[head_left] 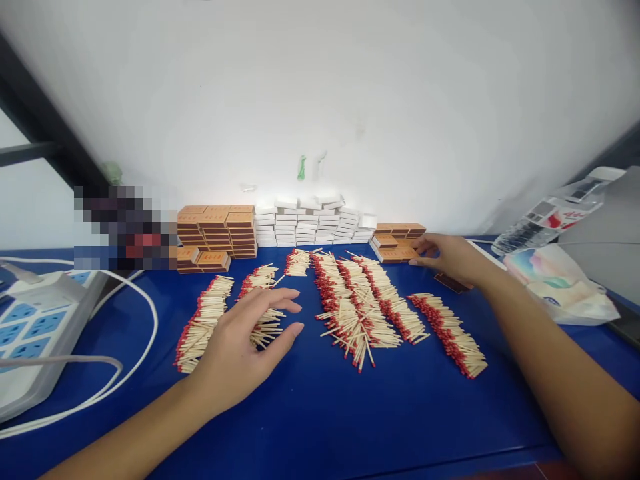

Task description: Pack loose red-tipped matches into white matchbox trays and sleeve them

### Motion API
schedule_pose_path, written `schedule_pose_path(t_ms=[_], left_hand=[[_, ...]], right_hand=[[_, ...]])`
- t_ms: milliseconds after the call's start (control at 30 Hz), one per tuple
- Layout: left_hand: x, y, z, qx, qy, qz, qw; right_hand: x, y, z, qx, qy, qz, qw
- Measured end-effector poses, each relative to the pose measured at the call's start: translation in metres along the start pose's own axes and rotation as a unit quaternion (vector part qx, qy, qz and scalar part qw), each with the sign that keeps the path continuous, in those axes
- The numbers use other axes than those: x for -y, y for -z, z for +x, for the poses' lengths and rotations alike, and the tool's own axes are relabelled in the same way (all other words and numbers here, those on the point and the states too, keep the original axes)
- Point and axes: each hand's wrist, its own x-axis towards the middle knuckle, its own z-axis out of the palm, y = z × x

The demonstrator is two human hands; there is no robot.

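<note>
Left hand (239,341) curves, loosely parted; right hand (450,257) reaches farther forward.

Over the blue table (300,420), a person's left hand (237,340) and right hand (453,257) are bare, with slender fingers (273,297). Both forearms (545,353) are bare too, narrow at the wrists, broader toward the table's near edge.

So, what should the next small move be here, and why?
Probably the right hand should close thumb and fingers gently on the right-hand orange matchboxes: its fingertips are at their edge, though whether they grip is unclear. The left hand is open above the matches, seemingly holding nothing.
</note>
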Motion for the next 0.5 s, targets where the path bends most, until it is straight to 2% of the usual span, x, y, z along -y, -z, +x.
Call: schedule_pose_path(t_ms=[100,233,367,500], left_hand=[[0.000,0.000,-0.001,-0.001,-0.006,-0.006,1.000],[0.001,0.000,-0.001,0.000,-0.019,-0.008,1.000],[0.002,-0.001,-0.002,0.006,-0.025,-0.014,1.000],[0.002,0.000,-0.002,-0.001,-0.034,-0.016,0.999]], right_hand=[[0.009,0.007,-0.003,-0.015,0.009,-0.028,0.999],[0.048,0.011,0.000,-0.061,0.049,-0.047,0.996],[0.094,0.000,0.023,-0.076,0.103,-0.065,0.990],[0.119,-0.016,0.051,-0.063,0.122,-0.089,0.987]])
